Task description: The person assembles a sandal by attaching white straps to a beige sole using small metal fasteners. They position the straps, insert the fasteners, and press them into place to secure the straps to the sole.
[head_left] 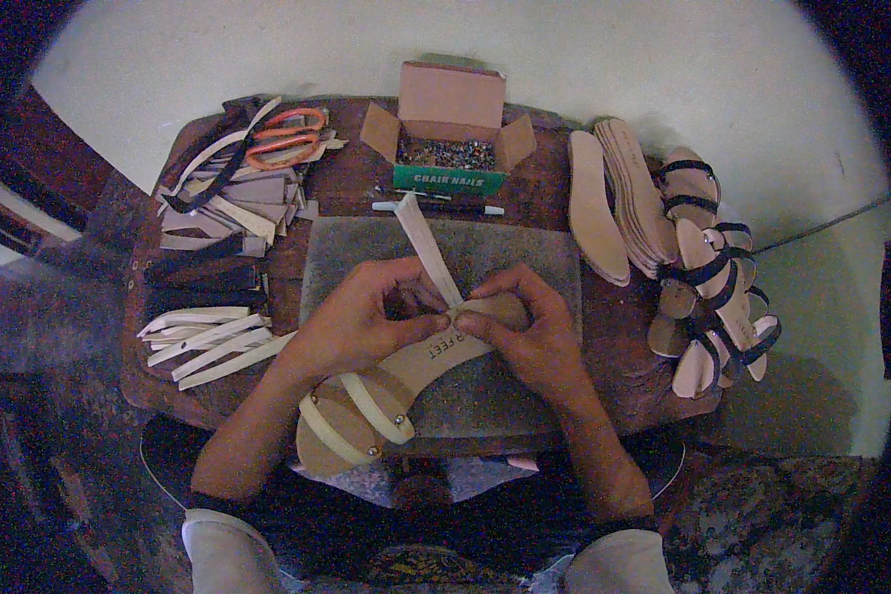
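In front of me a tan sandal (428,368) lies tilted across my two hands, its toe end toward the lower left with two cream straps (378,408) and small round studs. A long folded whitish strap (428,247) stands up from the sole near the heel end. My left hand (366,317) is closed, its thumb and fingers pinching at the strap's lower end. My right hand (530,332) is closed round the heel end, its thumb pressing beside the strap on the sole. The exact contact between the fingertips is partly hidden.
A grey mat (346,247) lies under the hands on the wooden table (614,386). Behind it stand an open box of nails (445,156) and a pen (480,210). Orange-handled scissors (287,139) and strap pieces (203,342) lie left; soles (596,213) and black-strapped sandals (708,267) right.
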The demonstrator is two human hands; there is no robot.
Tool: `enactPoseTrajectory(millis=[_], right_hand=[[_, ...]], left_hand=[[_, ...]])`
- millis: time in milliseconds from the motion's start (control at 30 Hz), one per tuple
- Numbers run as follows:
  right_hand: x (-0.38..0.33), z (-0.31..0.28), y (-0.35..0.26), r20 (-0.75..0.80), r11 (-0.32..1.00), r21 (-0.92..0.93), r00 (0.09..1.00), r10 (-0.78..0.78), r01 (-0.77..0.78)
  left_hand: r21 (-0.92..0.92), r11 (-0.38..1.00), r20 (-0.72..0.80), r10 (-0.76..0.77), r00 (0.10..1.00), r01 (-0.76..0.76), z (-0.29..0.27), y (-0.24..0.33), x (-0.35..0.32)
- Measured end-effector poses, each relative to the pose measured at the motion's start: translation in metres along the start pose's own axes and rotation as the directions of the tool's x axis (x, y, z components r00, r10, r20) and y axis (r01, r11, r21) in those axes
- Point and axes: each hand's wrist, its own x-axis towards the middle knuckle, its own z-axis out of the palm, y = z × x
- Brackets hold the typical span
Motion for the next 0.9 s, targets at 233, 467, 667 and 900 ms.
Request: enactPoseTrajectory(millis=[233,467,667,900], right_hand=[[0.0001,0.0033,0.0027,-0.012,0.999,0.011,0.999,-0.038,0.038],[-0.0016,0.0045,-0.0035,-0.004,1.0,0.019,1.0,-0.008,0.008],[-0.0013,0.0052,-0.006,-0.019,0.999,-0.045,1.0,-0.012,0.011],[-0.0001,0.0087,0.0002,-0.045,0.999,-0.024,0.999,-0.026,0.025]], left_hand=[[0.03,0.999,-0.02,0.037,0.999,-0.037,0.0006,-0.0033,0.0013],[-0.009,1.0,-0.05,0.004,0.999,-0.005,0.0029,-0.0049,0.0008],[0.019,1.0,-0.02,0.016,1.0,-0.016,0.0012,-0.0101,0.0033],[0.007,0.999,-0.007,0.045,0.999,-0.045,0.0014,-0.0062,0.0025]])
